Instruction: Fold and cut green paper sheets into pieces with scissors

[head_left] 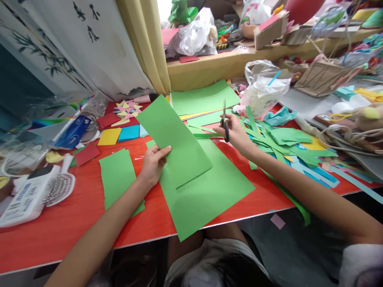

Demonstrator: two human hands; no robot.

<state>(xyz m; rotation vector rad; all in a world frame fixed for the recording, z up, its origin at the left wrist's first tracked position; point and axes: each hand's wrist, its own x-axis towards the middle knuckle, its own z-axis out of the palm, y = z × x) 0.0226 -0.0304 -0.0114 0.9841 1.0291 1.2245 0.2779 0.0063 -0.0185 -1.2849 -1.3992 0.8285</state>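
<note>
The left hand [154, 162] had its grip clamped on green paper [176, 139] above the large sheet [206, 203]; the right hand [235, 134] gripped scissors [226, 132] near that sheet's far corner.

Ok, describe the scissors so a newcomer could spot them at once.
Over the red table, find the right hand. The scissors are in its grip, blades pointing up in the view. Metal blades and black handles set them apart from the green paper around.
</note>
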